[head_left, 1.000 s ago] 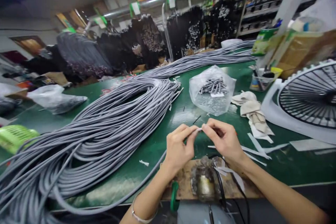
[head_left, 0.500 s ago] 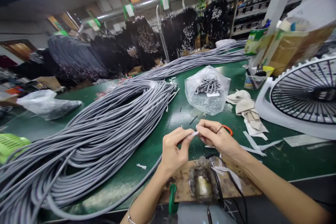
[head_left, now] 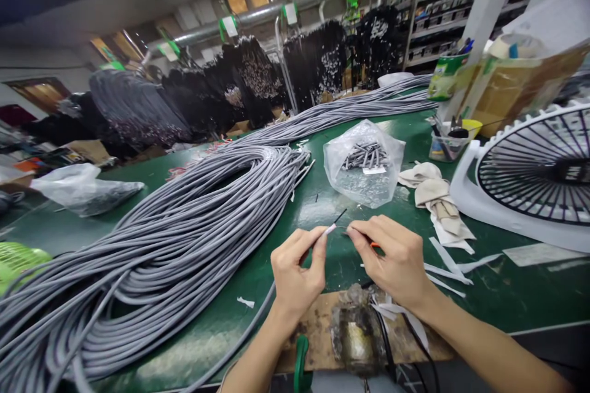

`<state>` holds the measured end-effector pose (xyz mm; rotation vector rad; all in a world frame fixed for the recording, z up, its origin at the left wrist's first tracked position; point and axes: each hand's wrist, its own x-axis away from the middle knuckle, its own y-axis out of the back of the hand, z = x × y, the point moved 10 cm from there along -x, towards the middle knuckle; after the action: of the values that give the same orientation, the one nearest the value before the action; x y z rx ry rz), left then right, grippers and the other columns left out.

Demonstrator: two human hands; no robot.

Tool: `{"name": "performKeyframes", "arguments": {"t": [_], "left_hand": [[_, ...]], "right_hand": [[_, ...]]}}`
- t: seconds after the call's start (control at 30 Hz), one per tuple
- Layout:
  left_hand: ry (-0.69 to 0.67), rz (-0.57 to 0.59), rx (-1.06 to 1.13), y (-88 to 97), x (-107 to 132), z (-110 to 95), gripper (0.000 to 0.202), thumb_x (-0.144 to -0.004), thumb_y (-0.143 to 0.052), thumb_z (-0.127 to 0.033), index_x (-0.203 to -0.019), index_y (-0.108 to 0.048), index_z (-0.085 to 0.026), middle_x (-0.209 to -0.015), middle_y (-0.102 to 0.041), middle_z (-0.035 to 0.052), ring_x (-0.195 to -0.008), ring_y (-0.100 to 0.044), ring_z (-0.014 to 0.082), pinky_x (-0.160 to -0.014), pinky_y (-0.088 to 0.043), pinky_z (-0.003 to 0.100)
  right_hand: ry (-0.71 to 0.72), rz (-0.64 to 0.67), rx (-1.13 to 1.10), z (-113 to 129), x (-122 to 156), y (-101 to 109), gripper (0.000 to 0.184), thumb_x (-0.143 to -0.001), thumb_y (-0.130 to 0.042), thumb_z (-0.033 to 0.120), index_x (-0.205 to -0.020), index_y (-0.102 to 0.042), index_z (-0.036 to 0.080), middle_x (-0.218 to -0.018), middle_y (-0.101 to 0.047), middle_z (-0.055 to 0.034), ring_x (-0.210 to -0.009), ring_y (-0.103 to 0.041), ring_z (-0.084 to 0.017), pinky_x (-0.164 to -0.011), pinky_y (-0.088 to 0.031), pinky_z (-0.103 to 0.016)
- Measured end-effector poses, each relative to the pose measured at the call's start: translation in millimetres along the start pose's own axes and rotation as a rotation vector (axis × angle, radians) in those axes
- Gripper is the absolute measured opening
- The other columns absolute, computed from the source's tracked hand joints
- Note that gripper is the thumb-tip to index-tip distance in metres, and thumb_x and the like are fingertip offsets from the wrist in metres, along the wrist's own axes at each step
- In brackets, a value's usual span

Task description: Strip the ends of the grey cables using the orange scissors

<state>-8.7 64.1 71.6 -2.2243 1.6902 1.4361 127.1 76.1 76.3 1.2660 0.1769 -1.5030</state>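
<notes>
My left hand (head_left: pixel 297 270) pinches the end of a grey cable between thumb and forefinger. White wrapping (head_left: pixel 330 229) shows at the cable's tip. To its right, my right hand (head_left: pixel 391 261) has thumb and forefinger closed on a thin wire strand (head_left: pixel 342 226) at that tip. A bit of an orange handle (head_left: pixel 377 248) shows between the right fingers; whether it is held or lies behind is unclear. From below the left hand, the grey cable (head_left: pixel 239 334) curves down to the left. A black sliver (head_left: pixel 341 216) lies just beyond the fingertips.
A large coil of grey cable (head_left: pixel 198 221) fills the left of the green table. Beyond my hands is a plastic bag (head_left: pixel 385 187) of short grey pieces. A fan (head_left: pixel 488 202), cloths (head_left: pixel 433 193) and white strips (head_left: pixel 449 261) lie right. A wooden board (head_left: pixel 318 325) carries a stained block (head_left: pixel 357 328).
My hands have drawn slightly apart, baring the white cable tip and a thin strand between them. The orange handle now shows between the right fingers instead of behind the right hand.
</notes>
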Motion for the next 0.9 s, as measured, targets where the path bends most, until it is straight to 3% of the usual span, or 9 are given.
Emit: {"name": "performKeyframes", "arguments": {"t": [0.4, 0.73, 0.9], "left_hand": [[-0.029, -0.041, -0.054, -1.6, 4, -4, 0.016, -0.078, -0.055, -0.017, -0.089, -0.068, -0.016, -0.056, -0.055, -0.0018, -0.044, -0.039, 0.0070, -0.045, -0.033, 0.020], [-0.135, -0.097, -0.185, -2.0, 8, -14, 0.019, -0.076, -0.057, -0.010, -0.091, -0.066, -0.014, -0.065, -0.062, 0.0000, -0.052, -0.052, 0.0073, -0.056, -0.041, 0.019], [-0.166, -0.035, -0.188, -12.7, 12, -18, 0.017, -0.075, -0.057, -0.010, -0.089, -0.066, -0.013, -0.060, -0.060, -0.0006, -0.049, -0.050, 0.0074, -0.053, -0.040, 0.019]], "right_hand": [[0.170, -0.049, 0.237, 14, 9, 2, 0.014, -0.081, -0.056, 0.019, -0.090, -0.066, 0.016, -0.064, -0.065, 0.0000, -0.055, -0.056, -0.010, -0.058, -0.036, -0.025], [0.291, -0.043, 0.347, 27, 11, 3, 0.019, -0.081, -0.056, 0.017, -0.096, -0.065, 0.012, -0.064, -0.067, -0.0011, -0.056, -0.058, -0.011, -0.055, -0.034, -0.026], [0.298, -0.029, 0.404, 25, 11, -2, 0.020, -0.083, -0.052, 0.017, -0.095, -0.066, 0.010, -0.056, -0.063, -0.0006, -0.048, -0.054, -0.010, -0.050, -0.031, -0.027]]}}
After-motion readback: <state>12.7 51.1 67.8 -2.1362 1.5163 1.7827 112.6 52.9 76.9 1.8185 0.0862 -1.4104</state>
